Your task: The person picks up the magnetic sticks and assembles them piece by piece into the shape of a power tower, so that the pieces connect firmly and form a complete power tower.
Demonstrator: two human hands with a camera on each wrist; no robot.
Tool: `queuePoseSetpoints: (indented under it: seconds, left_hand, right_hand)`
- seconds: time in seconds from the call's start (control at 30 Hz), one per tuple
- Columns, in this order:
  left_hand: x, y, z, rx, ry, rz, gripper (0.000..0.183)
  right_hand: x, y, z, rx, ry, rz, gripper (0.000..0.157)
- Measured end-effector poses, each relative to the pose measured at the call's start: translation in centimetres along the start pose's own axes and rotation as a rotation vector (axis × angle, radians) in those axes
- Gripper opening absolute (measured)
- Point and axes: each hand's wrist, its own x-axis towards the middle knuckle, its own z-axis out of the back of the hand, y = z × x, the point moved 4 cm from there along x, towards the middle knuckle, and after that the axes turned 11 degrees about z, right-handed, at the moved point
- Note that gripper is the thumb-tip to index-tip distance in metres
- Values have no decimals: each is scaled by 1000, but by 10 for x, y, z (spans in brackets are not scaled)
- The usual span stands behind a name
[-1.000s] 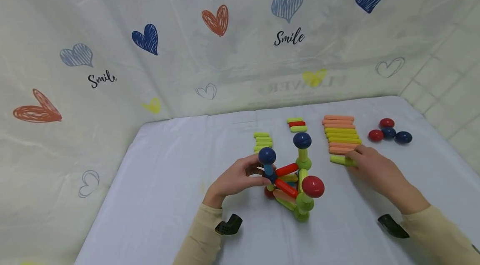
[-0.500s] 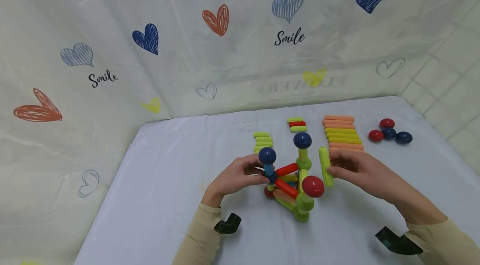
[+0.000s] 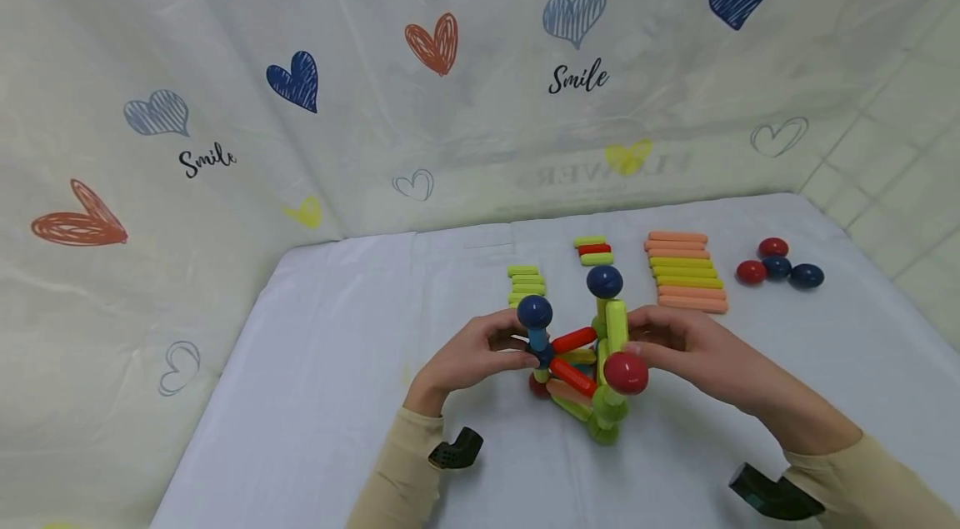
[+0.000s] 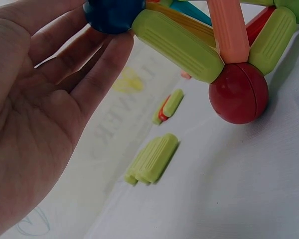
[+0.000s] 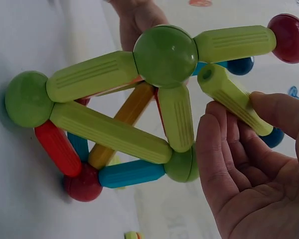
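Note:
A structure of coloured rods and balls (image 3: 581,366) stands mid-table on the white cloth. My left hand (image 3: 521,350) grips it from the left at the blue rod under a dark blue ball (image 3: 535,311); in the left wrist view its fingers (image 4: 102,64) touch that blue ball (image 4: 114,12). My right hand (image 3: 637,341) pinches a light green rod (image 3: 617,327) and holds it upright against the structure's right side, below the second blue ball (image 3: 604,281). In the right wrist view the green rod (image 5: 234,104) sits between thumb and fingers (image 5: 214,149), its end near a green ball (image 5: 165,56).
A row of long orange and green rods (image 3: 686,271) lies at the back right, with red and blue balls (image 3: 780,266) beyond it. Short green rods (image 3: 527,283) and a small green-red stack (image 3: 595,248) lie behind the structure. A heart-printed sheet (image 3: 300,79) closes the back.
My right hand took the green rod from the near end of the row, lifted it and carried it left to the structure. My left hand stayed in place.

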Motion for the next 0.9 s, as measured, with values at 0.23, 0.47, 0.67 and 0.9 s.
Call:
queuePoseSetpoints:
  seconds: [0.23,0.47,0.67,0.9]
  left_hand:
    - [0,-1,-1,5,4,-10,28]
    - [0,-1,0,13,1,-21,27]
    - [0,-1,0,9,7,-21,27]
    - [0,-1,0,1,18,-11,28]
  right_hand:
    - [4,0,-4,36,15,4,41]
    - [3,-1,-7,86,33,18,39]
    - [4,-2,-7,76,39,19,38]
    - [2,-14,13,-60,4,-6,34]
